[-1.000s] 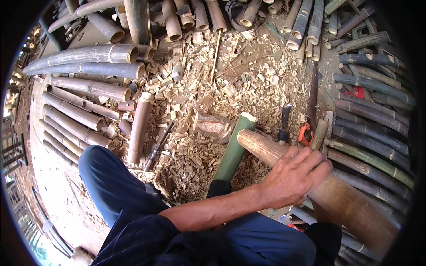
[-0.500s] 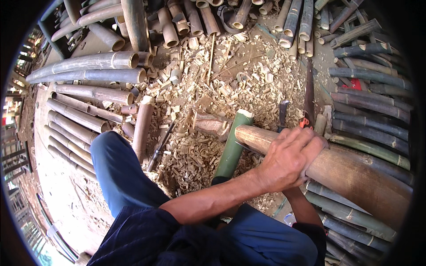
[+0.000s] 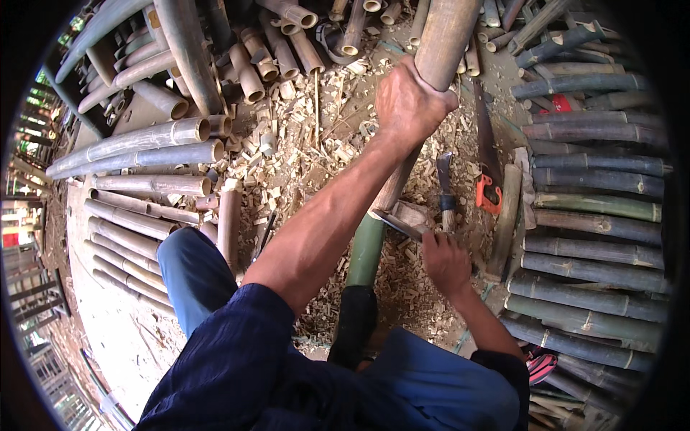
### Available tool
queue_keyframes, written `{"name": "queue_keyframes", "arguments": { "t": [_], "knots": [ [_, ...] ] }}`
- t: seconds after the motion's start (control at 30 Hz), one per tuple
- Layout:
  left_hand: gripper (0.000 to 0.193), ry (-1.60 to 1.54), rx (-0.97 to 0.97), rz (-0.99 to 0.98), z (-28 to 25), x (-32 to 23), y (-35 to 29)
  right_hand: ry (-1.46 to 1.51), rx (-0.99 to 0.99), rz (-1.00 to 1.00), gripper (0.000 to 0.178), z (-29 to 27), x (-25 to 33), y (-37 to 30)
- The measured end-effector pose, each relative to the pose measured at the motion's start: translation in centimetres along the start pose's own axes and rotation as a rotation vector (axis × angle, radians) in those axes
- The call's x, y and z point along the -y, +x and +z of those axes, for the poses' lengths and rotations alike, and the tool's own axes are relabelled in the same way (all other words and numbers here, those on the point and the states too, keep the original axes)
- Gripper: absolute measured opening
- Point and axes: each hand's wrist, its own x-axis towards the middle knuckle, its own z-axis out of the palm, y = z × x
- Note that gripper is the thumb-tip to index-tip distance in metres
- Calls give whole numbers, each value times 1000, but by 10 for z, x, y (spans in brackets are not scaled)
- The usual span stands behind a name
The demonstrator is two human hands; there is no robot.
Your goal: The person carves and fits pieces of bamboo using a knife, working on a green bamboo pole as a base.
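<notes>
My left hand [image 3: 413, 104] is wrapped round a thick brown bamboo pole [image 3: 449, 39], which slants from the far edge down toward me. The pole's near end meets the top of an upright-leaning green bamboo piece [image 3: 365, 251]. My right hand [image 3: 445, 262], closed, grips a knife whose dark blade [image 3: 397, 225] lies against that near end, by the green bamboo's top. The knife's handle is hidden in my fingers. Below the green bamboo is a black boot-like shape [image 3: 355, 320] between my legs.
A second knife [image 3: 445, 183] and a saw with an orange handle [image 3: 489, 194] lie right of the pole. Wood shavings [image 3: 287, 172] cover the ground. Bamboo lengths are stacked at right [image 3: 596, 215] and at left [image 3: 136, 154]. More cut tubes [image 3: 248, 75] lie at the far side.
My left hand has swung the bamboo pole from the right round to the far side. My right hand and the knife, mostly hidden before, now show. The view has shifted somewhat.
</notes>
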Motion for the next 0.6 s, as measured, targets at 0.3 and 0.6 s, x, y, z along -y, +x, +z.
{"name": "queue_keyframes", "arguments": {
  "t": [0.3, 0.6],
  "knots": [
    [65, -87, 10, -18, -6, -2, -2, 315, -122, 682, 32, -30, -103, -66],
    [63, -114, 59, -25, 6, 10, 17, 678, -180, 484, 36, 7, 39, -41]
  ]
}}
